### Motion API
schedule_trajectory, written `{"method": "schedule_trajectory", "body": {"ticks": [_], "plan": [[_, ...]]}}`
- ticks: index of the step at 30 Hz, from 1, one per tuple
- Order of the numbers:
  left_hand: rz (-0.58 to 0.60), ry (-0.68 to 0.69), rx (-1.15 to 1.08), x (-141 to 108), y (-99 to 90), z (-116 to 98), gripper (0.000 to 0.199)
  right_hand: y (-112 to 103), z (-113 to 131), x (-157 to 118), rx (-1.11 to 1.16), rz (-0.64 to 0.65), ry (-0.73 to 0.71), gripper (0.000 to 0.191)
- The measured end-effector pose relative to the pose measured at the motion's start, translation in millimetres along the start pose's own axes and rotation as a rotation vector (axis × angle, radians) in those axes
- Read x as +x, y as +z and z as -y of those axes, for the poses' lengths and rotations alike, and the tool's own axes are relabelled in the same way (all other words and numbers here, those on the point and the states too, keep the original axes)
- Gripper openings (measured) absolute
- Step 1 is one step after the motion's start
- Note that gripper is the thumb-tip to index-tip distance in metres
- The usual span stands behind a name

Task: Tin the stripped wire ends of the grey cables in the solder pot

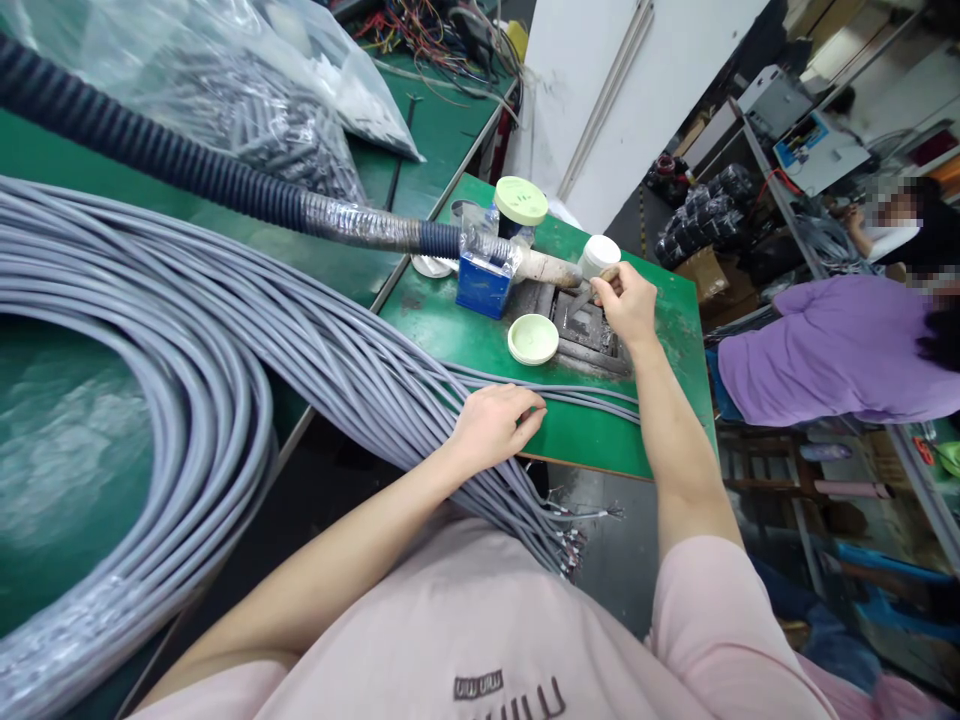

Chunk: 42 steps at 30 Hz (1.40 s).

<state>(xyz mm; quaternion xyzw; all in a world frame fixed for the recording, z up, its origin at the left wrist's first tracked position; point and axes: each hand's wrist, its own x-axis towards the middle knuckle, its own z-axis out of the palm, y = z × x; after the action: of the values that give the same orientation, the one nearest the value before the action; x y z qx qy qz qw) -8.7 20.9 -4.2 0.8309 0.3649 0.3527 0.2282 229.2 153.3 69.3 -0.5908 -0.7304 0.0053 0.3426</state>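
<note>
A thick bundle of grey cables runs from the left across my front, its stripped ends hanging over the table edge. My left hand lies on these cables, fingers bent together; whether it grips any is unclear. Several separate cables extend right along the green table. My right hand pinches a thin tool, its blade over a dark metal device. Left of that device are an open pale-green dish and a blue box under the hose's end.
A black corrugated hose crosses from upper left. Behind the device stand a white jar and a green-lidded container. Plastic bags of grey parts lie at upper left. A person in purple is at the right.
</note>
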Motion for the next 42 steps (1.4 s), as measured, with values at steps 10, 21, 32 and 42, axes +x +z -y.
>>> {"method": "schedule_trajectory", "body": {"ticks": [10, 21, 32, 42], "plan": [[0.003, -0.004, 0.000, 1.4, -0.7, -0.5, 0.017, 1.3, -6.5, 2.5, -0.046, 0.009, -0.024, 0.014], [-0.007, 0.004, 0.011, 1.1, 0.8, 1.1, 0.017, -8.5, -13.9, 1.1, -0.201, 0.038, -0.046, 0.016], [0.003, -0.005, -0.001, 0.3, -0.6, -0.1, 0.018, -15.9, 0.5, 4.5, -0.439, 0.116, -0.015, 0.013], [0.018, -0.007, 0.008, 0.0, -0.4, 0.9, 0.018, -21.1, 13.9, 2.0, -0.342, 0.082, -0.038, 0.015]]}}
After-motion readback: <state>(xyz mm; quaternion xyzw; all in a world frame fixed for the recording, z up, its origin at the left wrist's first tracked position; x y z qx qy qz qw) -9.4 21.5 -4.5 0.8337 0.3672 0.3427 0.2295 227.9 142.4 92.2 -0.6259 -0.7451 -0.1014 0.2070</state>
